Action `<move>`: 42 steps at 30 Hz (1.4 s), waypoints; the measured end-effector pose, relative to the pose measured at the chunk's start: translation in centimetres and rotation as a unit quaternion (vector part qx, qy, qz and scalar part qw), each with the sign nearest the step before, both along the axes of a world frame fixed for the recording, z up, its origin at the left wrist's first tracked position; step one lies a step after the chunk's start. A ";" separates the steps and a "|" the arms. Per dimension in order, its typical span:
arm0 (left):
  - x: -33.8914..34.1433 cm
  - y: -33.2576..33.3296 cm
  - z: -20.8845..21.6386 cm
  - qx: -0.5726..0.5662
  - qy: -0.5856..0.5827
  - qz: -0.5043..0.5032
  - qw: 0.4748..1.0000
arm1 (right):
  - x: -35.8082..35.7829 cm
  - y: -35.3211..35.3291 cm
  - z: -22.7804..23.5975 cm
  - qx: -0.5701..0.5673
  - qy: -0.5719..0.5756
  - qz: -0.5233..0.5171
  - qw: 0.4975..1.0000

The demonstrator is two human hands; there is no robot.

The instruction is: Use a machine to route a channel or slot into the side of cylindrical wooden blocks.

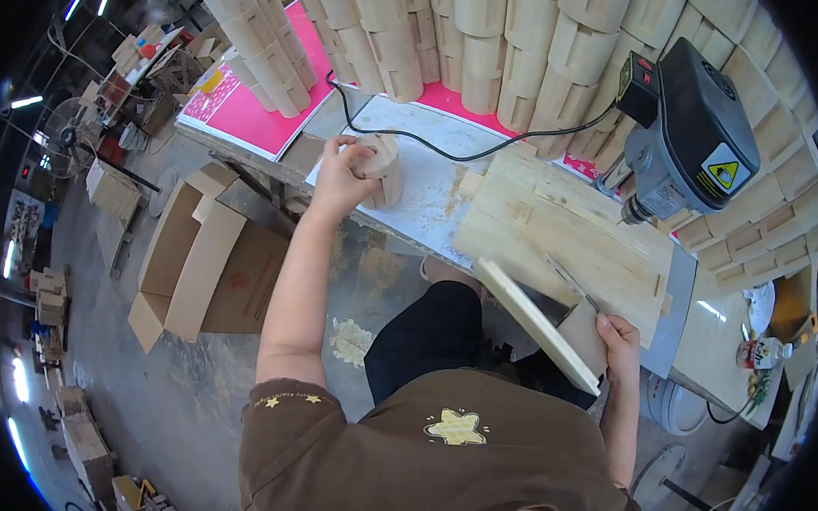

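Note:
My left hand (344, 178) is closed around the top of a pale, rounded wooden block (387, 182) standing at the bench's front left. At the right, my right hand (619, 345) pinches a flat brownish piece (582, 337), perhaps sandpaper. A thin metal tool (571, 281) reaches up-left from near those fingertips; whether the fingers hold it too, I cannot tell. A thick-edged wooden board (539, 327) slants in front of my lap, beside the brownish piece. Beyond it, a wide plywood base (559, 222) with small strips on it lies below the drill chuck (635, 210).
A black and grey drill press (693, 132) stands at the right, its black cable (451, 156) crossing the bench. Tall stacks of pale wooden blocks (480, 42) line the back. An open cardboard box (210, 264) sits on the floor at left. A white bucket (677, 408) is under the right end.

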State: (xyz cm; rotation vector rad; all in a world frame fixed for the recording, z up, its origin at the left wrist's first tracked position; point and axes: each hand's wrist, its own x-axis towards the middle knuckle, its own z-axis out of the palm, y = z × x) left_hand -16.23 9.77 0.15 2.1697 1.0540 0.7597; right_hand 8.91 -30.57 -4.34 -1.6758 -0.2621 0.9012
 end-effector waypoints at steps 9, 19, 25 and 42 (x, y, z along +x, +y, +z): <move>0.3 -0.3 -7.7 0.022 -0.142 0.134 0.981 | -1.5 0.7 0.1 0.021 -0.138 0.055 0.989; -0.9 1.1 -6.3 -0.136 -0.184 0.154 0.961 | -2.2 5.4 0.7 0.172 -0.160 0.096 0.967; -6.6 9.3 2.9 -0.016 -0.316 0.222 0.922 | -2.9 7.9 0.4 0.188 -0.139 0.129 0.964; -10.0 37.1 8.8 0.177 -0.224 0.402 0.870 | -4.0 16.1 4.1 0.140 -0.110 0.185 0.967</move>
